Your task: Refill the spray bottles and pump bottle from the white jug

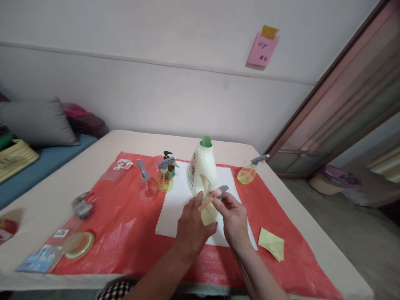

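Note:
My left hand [191, 221] is wrapped round a small clear spray bottle [208, 214] with pale yellowish contents, just above the white cloth [170, 218]. My right hand [233, 218] closes its fingers at the bottle's grey spray head [223, 190]; whether the head is screwed on is hidden. A narrow peach-coloured strip [205, 203] slants across the bottle's upper part, between my hands. Directly behind them stands a large white jug [200, 171] with a green piece [206, 141] in its mouth.
Left of the cloth stand two spray bottles [165, 180] [148, 189] and a dark pump bottle [171, 166]. Another sprayer [246, 174] is at the right. Yellow notes [271, 243], a round lid [78, 245] and a crumpled grey item [82, 207] lie on the red sheet [125, 233].

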The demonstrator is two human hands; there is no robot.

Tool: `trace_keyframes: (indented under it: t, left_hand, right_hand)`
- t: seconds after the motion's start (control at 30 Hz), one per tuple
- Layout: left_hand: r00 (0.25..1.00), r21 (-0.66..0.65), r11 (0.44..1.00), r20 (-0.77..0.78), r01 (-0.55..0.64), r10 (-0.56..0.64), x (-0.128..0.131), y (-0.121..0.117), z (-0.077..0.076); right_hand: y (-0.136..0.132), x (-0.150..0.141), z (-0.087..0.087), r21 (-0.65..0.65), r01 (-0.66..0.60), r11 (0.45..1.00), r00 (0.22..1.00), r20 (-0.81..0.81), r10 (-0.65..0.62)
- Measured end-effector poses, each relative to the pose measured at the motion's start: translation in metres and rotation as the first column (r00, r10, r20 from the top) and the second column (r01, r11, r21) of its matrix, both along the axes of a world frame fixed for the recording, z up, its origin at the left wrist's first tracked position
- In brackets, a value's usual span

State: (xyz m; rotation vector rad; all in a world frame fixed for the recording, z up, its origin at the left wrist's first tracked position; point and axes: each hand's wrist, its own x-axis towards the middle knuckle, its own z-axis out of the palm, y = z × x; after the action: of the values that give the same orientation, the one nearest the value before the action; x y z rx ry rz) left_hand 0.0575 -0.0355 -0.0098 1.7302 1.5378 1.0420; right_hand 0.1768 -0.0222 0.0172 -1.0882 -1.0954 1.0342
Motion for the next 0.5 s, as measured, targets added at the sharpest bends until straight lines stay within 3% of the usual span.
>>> trace_keyframes:
  t: [0.1,0.3,0.5]
  left_hand:
    - [0.999,0.037,0.999,-0.038,-0.021,0.022,0.003,-0.001,-0.002]
    - [0.999,-0.006,0.999,-0.002,0.046,-0.046,0.000,-0.005,0.009]
    - [0.998,0.023,0.998,-0.028,0.051,-0.051,-0.007,-0.001,0.010]
  right_hand:
    - [-0.001,-0.005,-0.002,-0.021,0.060,0.998,0.998,-0.014,-0.060]
    - [-0.005,-0.016,-0.002,0.053,0.199,0.978,0.977,0.071,-0.203]
    - [0.003,-0.004,0.007,0.090,-0.004,0.996,1.000,0.028,0.001]
